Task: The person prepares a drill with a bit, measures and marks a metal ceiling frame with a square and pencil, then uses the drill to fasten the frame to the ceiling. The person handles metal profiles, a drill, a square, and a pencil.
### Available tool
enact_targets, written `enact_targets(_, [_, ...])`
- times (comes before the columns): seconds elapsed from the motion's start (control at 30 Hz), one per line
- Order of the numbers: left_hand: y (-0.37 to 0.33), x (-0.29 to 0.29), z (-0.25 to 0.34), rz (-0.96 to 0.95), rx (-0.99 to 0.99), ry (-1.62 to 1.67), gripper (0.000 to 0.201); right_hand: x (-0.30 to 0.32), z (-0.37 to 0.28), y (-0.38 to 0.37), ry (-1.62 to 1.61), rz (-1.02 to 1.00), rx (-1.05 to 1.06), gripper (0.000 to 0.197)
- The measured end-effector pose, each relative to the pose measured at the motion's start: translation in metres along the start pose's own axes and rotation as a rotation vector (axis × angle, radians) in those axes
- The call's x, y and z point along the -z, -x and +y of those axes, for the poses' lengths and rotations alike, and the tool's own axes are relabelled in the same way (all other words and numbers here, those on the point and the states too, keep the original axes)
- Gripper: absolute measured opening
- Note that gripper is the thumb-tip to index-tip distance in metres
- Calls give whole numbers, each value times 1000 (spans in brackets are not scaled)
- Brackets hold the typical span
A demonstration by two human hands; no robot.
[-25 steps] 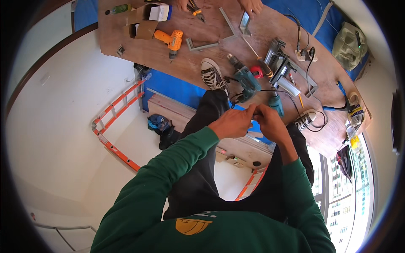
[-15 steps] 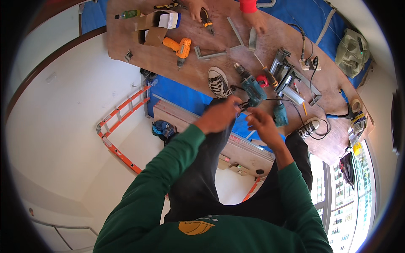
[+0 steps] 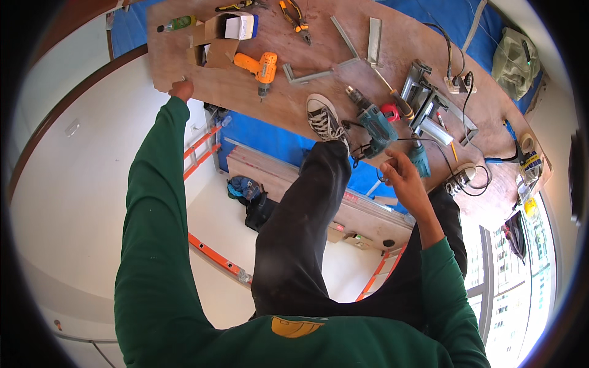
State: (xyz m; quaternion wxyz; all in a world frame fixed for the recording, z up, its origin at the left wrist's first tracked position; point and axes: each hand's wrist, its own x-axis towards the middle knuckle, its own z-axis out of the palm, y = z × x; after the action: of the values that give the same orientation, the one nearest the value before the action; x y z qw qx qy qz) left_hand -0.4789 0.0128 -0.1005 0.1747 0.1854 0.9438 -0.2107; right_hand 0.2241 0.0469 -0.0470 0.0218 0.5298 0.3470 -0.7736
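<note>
My left hand (image 3: 182, 90) reaches to the left edge of the brown wooden board (image 3: 218, 92). Its fingers are bunched over a spot with small metal bits, mostly covered by the hand. My right hand (image 3: 402, 178) is raised near my right knee, its fingers curled together around something small and dark that I cannot make out. Just beyond it a teal corded drill (image 3: 375, 126) lies on the board, and a second teal power tool (image 3: 419, 159) is partly hidden behind the hand. An orange drill (image 3: 264, 66) lies between my left hand and my left shoe (image 3: 323, 116).
Metal channel pieces (image 3: 374, 40), pliers (image 3: 296, 21), a screwdriver (image 3: 392, 92), a red tape measure (image 3: 390, 111) and a power strip (image 3: 460, 84) lie on the board. An open cardboard box (image 3: 218, 52) stands at far left. Below are an orange ladder (image 3: 215, 256) and bags (image 3: 261, 208).
My left hand has moved from beside the teal drill out to the board's left edge. My right hand stays near my knee. Another person's hands have left the pliers and metal channel.
</note>
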Motion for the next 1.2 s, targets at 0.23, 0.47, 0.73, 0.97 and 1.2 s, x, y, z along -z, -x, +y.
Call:
enact_targets(0.23, [163,-99,34,-839,-218,523,40,11,-10,8,-30,22,30,48])
enact_targets(0.47, [287,-198,175,-778,-127,980,29,24,-20,15,-33,111,36,43])
enact_targets(0.73, [239,-331,203,-285,236,909,22,55,-27,30,-32,144,29,36])
enact_targets(0.97, [283,-294,223,-402,-136,869,16,78,-38,42,-42,167,8,34])
enact_targets(1.2, [322,-311,211,-617,-17,1028,14,80,-36,37,-11,176,57,36])
